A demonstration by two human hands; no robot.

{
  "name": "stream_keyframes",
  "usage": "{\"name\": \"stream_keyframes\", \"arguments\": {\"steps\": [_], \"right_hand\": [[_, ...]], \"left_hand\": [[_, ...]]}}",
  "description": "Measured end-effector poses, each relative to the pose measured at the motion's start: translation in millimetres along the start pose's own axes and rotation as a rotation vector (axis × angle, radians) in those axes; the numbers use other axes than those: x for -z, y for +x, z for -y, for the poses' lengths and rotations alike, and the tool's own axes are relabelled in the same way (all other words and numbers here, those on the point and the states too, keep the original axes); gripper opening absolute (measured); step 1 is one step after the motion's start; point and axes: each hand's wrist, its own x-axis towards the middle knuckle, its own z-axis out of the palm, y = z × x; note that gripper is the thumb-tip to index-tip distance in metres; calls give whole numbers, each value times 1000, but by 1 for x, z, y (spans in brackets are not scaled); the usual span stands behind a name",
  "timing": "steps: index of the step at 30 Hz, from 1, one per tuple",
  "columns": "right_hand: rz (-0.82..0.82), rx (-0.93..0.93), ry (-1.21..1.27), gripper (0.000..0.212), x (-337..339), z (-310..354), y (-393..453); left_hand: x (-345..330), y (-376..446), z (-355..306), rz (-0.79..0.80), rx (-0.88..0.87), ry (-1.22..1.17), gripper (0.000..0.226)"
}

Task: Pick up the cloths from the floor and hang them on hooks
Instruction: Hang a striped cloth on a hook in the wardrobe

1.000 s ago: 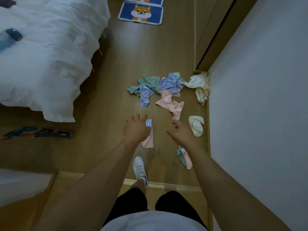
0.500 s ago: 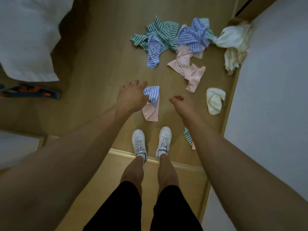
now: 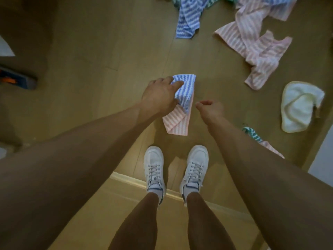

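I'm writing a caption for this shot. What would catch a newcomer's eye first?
First, the left hand at centre, its grip on a blue-and-pink striped cloth just ahead of the white sneakers. The right hand hangs beside it, holding nothing. More striped cloths and a white cloth litter the floor at upper right.

We find bare floor (image 3: 100,51) open to the left and ahead of our shoes (image 3: 195,166) — pink striped cloth (image 3: 255,44) and cream cloth (image 3: 299,107) crowd the right.
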Motion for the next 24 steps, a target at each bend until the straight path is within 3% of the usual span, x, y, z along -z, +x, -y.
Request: {"name": "stream_keyframes", "arguments": {"steps": [3, 8, 13, 16, 24], "right_hand": [[18, -30, -7, 25, -25, -14, 40], [41, -42, 41, 48, -60, -25, 81], [-8, -56, 106, 14, -72, -24, 93], [-66, 33, 122, 20, -67, -17, 86], [-100, 347, 161, 10, 13, 22, -5]], "left_hand": [[-28, 30, 6, -3, 2, 9, 64], [-52, 56, 16, -12, -24, 27, 65], [-54, 62, 21, -22, -43, 35, 66], [-45, 59, 18, -34, -69, 33, 66], [39, 19, -24, -62, -160, -33, 69]]}}
